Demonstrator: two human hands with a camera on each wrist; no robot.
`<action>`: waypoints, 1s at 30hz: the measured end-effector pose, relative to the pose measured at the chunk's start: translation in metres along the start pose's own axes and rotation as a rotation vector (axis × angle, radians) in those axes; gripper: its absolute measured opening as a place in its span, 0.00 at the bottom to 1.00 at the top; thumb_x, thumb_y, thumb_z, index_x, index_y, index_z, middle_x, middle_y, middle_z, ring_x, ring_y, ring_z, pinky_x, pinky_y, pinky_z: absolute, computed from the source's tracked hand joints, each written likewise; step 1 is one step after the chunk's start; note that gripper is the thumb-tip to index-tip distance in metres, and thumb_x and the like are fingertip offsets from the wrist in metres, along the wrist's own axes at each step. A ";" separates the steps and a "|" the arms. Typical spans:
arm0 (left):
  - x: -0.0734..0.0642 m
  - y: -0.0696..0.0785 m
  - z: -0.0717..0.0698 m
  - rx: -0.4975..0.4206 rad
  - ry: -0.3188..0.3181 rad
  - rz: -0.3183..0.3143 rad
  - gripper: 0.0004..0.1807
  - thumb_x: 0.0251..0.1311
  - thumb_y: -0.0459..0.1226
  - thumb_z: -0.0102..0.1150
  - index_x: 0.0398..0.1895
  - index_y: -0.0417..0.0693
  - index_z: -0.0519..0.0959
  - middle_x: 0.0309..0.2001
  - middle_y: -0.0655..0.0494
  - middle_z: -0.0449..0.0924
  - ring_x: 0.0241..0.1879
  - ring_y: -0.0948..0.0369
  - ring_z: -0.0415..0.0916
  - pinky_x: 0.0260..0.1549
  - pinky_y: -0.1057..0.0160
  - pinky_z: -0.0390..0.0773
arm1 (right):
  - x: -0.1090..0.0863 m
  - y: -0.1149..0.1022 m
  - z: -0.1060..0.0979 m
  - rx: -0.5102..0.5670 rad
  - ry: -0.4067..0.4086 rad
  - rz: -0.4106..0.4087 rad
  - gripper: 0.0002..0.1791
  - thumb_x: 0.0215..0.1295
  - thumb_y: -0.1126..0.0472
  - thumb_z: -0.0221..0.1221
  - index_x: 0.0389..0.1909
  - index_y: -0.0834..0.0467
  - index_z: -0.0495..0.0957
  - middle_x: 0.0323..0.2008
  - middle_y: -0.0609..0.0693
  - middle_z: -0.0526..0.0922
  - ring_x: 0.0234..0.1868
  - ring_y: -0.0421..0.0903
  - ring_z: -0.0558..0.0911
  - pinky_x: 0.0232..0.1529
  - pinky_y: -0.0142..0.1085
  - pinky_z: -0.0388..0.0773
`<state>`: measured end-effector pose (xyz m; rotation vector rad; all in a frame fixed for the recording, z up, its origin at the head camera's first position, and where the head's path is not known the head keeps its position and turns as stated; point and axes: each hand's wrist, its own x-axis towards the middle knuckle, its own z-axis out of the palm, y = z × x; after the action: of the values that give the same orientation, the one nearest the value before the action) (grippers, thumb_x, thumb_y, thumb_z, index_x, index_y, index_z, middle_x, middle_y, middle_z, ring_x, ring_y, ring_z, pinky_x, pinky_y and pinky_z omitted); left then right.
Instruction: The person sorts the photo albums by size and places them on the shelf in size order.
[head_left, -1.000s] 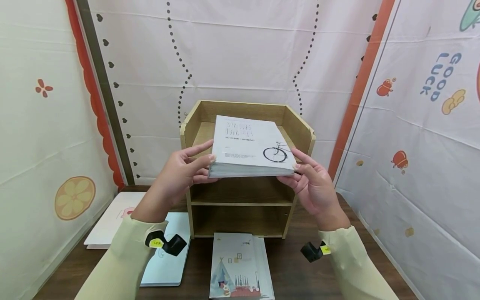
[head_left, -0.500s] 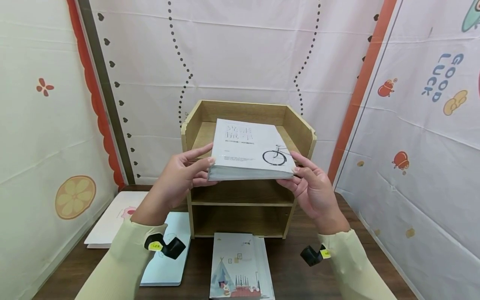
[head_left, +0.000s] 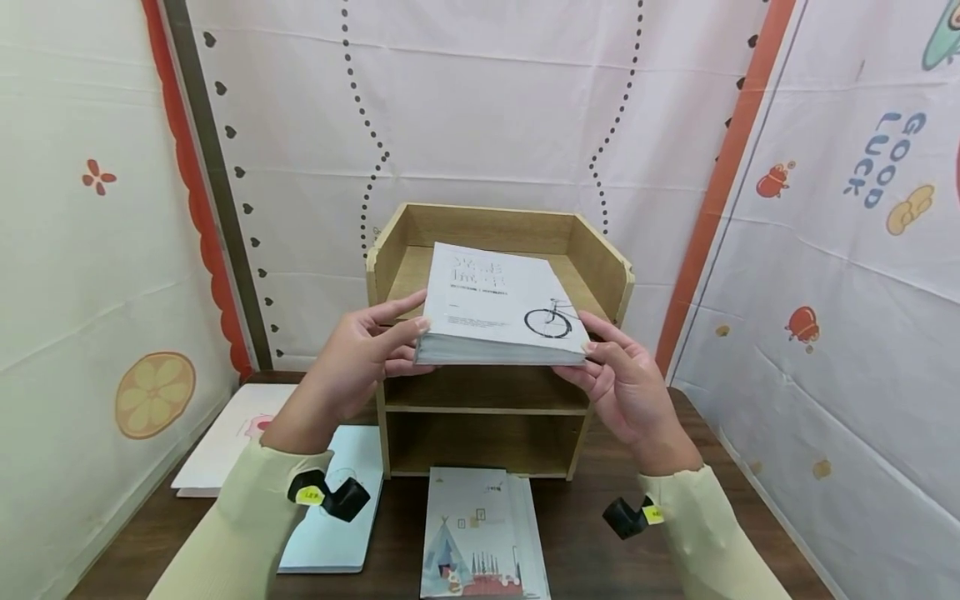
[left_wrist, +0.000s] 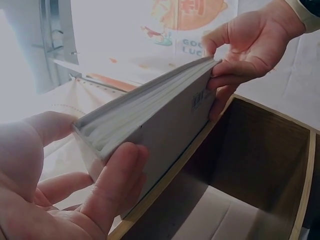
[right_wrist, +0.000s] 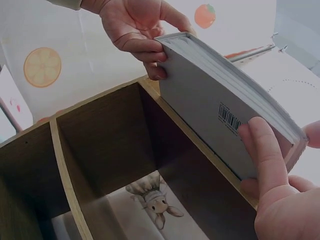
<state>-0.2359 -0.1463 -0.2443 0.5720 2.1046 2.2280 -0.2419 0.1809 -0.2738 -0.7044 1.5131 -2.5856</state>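
Note:
A thick white book [head_left: 495, 300] with a bicycle on its cover lies tilted between my two hands, at the top level of a small wooden shelf [head_left: 487, 410]. My left hand [head_left: 363, 354] grips its near left corner, thumb on the cover and fingers beneath. On the near right corner my right hand [head_left: 622, 375] does the same. In the right wrist view a barcode shows on the underside of the book [right_wrist: 200, 100], low along the shelf's top board edge. The left wrist view shows the page block of the book [left_wrist: 145, 110] facing my body.
In front of the shelf lie books with a tent picture [head_left: 472, 533]. A light blue book [head_left: 337, 500] and a white book [head_left: 225, 437] lie to the left on the dark wooden table [head_left: 615, 567]. Printed curtains [head_left: 480, 108] surround the table.
The book, held in both hands, has sunk slightly and its near edge has come lower over the shelf front. Both hands keep their grip.

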 end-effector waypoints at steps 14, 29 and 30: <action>0.002 -0.006 -0.003 -0.003 0.001 0.002 0.31 0.74 0.40 0.59 0.78 0.53 0.65 0.71 0.42 0.67 0.30 0.64 0.82 0.46 0.58 0.88 | -0.001 0.000 -0.002 -0.034 0.007 0.013 0.33 0.78 0.68 0.52 0.80 0.62 0.54 0.70 0.53 0.71 0.56 0.44 0.85 0.55 0.36 0.85; -0.002 -0.020 -0.010 0.006 0.016 0.015 0.32 0.67 0.32 0.65 0.74 0.44 0.69 0.48 0.52 0.84 0.53 0.59 0.84 0.51 0.59 0.86 | -0.003 0.003 -0.003 -0.170 0.123 -0.019 0.39 0.68 0.75 0.61 0.78 0.58 0.60 0.65 0.52 0.76 0.55 0.41 0.86 0.54 0.35 0.85; -0.002 -0.021 -0.010 0.006 0.015 0.021 0.32 0.67 0.32 0.65 0.74 0.43 0.69 0.47 0.54 0.85 0.52 0.59 0.84 0.51 0.59 0.86 | -0.003 0.003 -0.003 -0.175 0.132 -0.021 0.39 0.68 0.75 0.61 0.78 0.58 0.60 0.64 0.52 0.77 0.55 0.41 0.86 0.54 0.36 0.85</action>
<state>-0.2412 -0.1546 -0.2651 0.5821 2.1235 2.2445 -0.2410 0.1826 -0.2784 -0.5764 1.7985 -2.5843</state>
